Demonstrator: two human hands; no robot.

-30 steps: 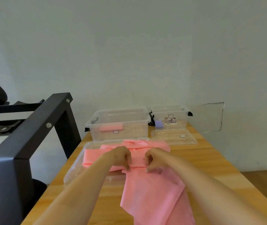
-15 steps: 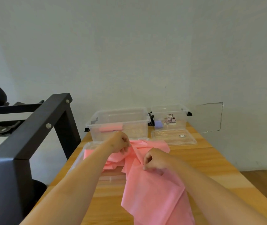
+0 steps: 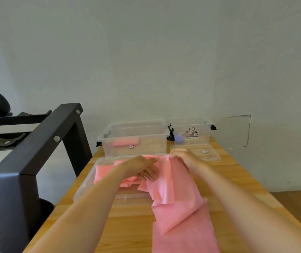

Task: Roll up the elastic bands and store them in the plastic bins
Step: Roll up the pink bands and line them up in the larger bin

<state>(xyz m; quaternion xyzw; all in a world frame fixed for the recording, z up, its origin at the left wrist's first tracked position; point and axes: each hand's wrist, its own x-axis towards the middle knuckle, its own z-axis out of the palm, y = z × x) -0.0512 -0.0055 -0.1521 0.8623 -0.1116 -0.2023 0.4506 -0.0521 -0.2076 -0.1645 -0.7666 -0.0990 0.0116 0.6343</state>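
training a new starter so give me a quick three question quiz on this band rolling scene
1. True or false: the large bin already holds a pink roll.
2. What sits in the small bin? A) purple roll B) green roll C) scissors
3. Fill in: the loose band gripped by the left hand and right hand is ___ in colour.
Key: 1 true; 2 A; 3 pink.

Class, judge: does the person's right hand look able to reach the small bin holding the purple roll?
Probably yes. The small bin sits open-topped just beyond the right hand, with only a flat lid lying between. But that hand pinches the pink elastic band, so it must release or carry it.
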